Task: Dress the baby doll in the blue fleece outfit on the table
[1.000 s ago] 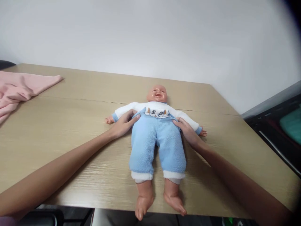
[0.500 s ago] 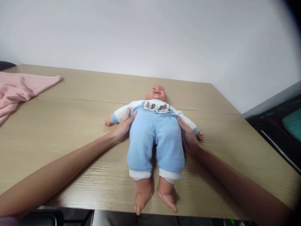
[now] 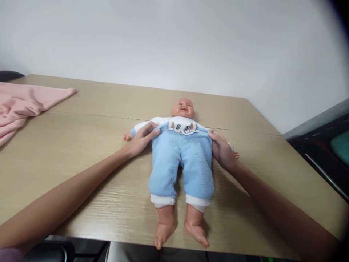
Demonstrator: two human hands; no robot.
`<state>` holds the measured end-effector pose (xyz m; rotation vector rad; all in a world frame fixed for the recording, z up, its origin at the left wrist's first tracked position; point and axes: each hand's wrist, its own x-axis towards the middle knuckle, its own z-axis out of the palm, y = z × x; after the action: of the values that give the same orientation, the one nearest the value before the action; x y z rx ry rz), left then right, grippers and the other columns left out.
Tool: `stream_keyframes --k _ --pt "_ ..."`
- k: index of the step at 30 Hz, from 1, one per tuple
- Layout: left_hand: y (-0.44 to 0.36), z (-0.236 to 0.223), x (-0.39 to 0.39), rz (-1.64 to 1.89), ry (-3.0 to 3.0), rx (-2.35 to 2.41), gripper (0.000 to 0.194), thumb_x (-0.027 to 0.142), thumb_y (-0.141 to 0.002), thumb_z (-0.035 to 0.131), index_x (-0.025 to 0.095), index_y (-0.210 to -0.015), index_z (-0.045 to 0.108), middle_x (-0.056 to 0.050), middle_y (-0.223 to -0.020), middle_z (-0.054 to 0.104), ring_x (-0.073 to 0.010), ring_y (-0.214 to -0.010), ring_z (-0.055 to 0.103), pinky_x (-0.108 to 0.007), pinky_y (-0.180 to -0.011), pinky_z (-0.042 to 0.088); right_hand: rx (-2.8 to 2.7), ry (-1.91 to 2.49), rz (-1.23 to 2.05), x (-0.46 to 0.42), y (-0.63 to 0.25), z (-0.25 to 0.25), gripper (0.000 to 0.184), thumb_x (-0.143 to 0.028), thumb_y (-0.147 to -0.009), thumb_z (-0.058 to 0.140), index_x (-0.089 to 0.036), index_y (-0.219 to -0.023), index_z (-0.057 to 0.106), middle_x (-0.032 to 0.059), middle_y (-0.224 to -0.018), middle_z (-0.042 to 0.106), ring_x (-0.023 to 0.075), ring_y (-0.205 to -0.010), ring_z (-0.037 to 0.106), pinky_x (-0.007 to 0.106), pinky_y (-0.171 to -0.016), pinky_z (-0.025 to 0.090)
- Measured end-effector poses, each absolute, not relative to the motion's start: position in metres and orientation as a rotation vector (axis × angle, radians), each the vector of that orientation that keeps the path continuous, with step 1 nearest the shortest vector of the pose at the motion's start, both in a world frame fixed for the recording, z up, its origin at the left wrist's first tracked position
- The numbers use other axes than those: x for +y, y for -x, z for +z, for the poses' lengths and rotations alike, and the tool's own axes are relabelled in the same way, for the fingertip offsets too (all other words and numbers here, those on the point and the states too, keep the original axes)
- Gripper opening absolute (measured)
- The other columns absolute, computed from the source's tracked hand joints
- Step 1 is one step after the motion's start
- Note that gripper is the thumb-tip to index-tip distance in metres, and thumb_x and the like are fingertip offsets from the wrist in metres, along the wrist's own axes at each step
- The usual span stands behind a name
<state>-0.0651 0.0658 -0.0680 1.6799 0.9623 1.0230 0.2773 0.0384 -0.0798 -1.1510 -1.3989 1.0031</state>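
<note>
A baby doll lies on its back on the wooden table, head away from me and bare feet at the near edge. It wears a white long-sleeved top and fuzzy light-blue trousers with white cuffs and an animal face on the front. My left hand pinches the waist edge of the trousers on the left side. On the opposite side, my right hand grips the same edge, thumb on top. Both hands draw the waistband out sideways. The fingers under the cloth are partly hidden.
A crumpled pink cloth lies on the left of the table. A white wall rises behind the table. Dark chairs stand at the right and below the near left edge.
Both hands have risen from the doll's sides to the trousers' top edge and now pull it outward. The doll's head has tipped slightly toward me.
</note>
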Motion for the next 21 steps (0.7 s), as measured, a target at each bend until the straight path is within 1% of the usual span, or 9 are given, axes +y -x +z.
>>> stream_keyframes --k 3,5,7,10,12,15,18,19,21 --pt "0.066 -0.072 0.067 1.182 -1.678 1.012 0.041 0.065 -0.105 0.069 0.023 -0.106 0.068 -0.001 -0.096 0.063 -0.0196 -0.089 0.056 -0.032 -0.082 0.045 -1.368 1.162 1.096 0.059 -0.268 -0.056 0.035 -0.058 -0.094 0.072 -0.027 -0.083 0.059 -0.0009 -0.082 0.058 0.0209 -0.078 0.056 0.035 -0.077 0.053" --pt "0.065 -0.076 0.067 1.281 -1.686 1.052 0.042 0.066 -0.105 0.068 0.024 -0.108 0.069 -0.002 -0.099 0.067 -0.0204 -0.093 0.058 -0.033 -0.085 0.047 -1.394 1.184 1.109 0.075 -0.257 -0.037 0.038 -0.058 -0.096 0.071 -0.027 -0.081 0.056 -0.0009 -0.079 0.056 0.0197 -0.074 0.053 0.033 -0.073 0.049" --pt "0.063 -0.080 0.067 1.347 -1.680 1.062 0.043 0.067 -0.104 0.069 0.024 -0.108 0.069 -0.003 -0.103 0.069 -0.0210 -0.096 0.061 -0.034 -0.088 0.048 -1.452 1.269 0.970 0.090 -0.242 -0.019 0.036 -0.056 -0.100 0.066 -0.027 -0.082 0.056 0.0009 -0.082 0.061 0.0212 -0.078 0.057 0.035 -0.075 0.049" --pt "0.059 -0.085 0.065 1.411 -1.663 1.044 0.041 0.065 -0.106 0.069 0.024 -0.109 0.069 -0.003 -0.105 0.069 -0.0204 -0.099 0.062 -0.033 -0.091 0.049 -1.701 1.374 0.582 0.106 -0.215 0.003 0.025 -0.047 -0.102 0.066 -0.025 -0.091 0.065 0.0067 -0.104 0.076 0.0262 -0.099 0.068 0.040 -0.092 0.052" --pt "0.057 -0.088 0.063 1.443 -1.664 1.040 0.038 0.063 -0.107 0.068 0.025 -0.112 0.068 -0.003 -0.105 0.069 -0.0199 -0.100 0.063 -0.033 -0.091 0.049 -1.980 1.323 0.387 0.114 -0.193 0.013 0.017 -0.039 -0.103 0.066 -0.023 -0.098 0.070 0.0094 -0.112 0.080 0.0285 -0.107 0.071 0.043 -0.102 0.052" --pt "0.057 -0.093 0.060 1.502 -1.685 1.048 0.035 0.060 -0.109 0.066 0.026 -0.115 0.065 -0.002 -0.105 0.067 -0.0194 -0.097 0.064 -0.033 -0.091 0.050 -2.392 1.148 0.327 0.130 -0.160 0.023 0.016 -0.027 -0.102 0.065 -0.020 -0.113 0.075 0.0120 -0.123 0.082 0.0302 -0.116 0.073 0.045 -0.108 0.052" --pt "0.059 -0.094 0.057 1.558 -1.796 1.049 0.028 0.054 -0.112 0.064 0.025 -0.114 0.065 -0.002 -0.106 0.066 -0.0192 -0.099 0.062 -0.034 -0.093 0.050 -2.819 0.839 0.454 0.152 -0.127 0.025 0.032 -0.017 -0.097 0.069 -0.021 -0.128 0.076 0.0111 -0.139 0.079 0.0309 -0.126 0.072 0.043 -0.107 0.054" --pt "0.059 -0.093 0.055 1.575 -1.847 1.037 0.026 0.051 -0.113 0.063 0.025 -0.113 0.065 -0.002 -0.106 0.066 -0.0192 -0.099 0.062 -0.035 -0.094 0.049 -2.923 0.739 0.492 0.158 -0.117 0.023 0.035 -0.013 -0.094 0.071 -0.022 -0.128 0.076 0.0097 -0.138 0.079 0.0307 -0.124 0.073 0.041 -0.104 0.055" --pt "0.060 -0.091 0.052 1.584 -1.941 1.017 0.023 0.047 -0.114 0.061 0.025 -0.110 0.065 -0.003 -0.104 0.064 -0.0197 -0.098 0.059 -0.036 -0.094 0.049 -3.018 0.644 0.525 0.167 -0.097 0.018 0.035 -0.007 -0.090 0.073 -0.023 -0.120 0.079 0.0064 -0.126 0.082 0.0289 -0.111 0.076 0.038 -0.093 0.056"
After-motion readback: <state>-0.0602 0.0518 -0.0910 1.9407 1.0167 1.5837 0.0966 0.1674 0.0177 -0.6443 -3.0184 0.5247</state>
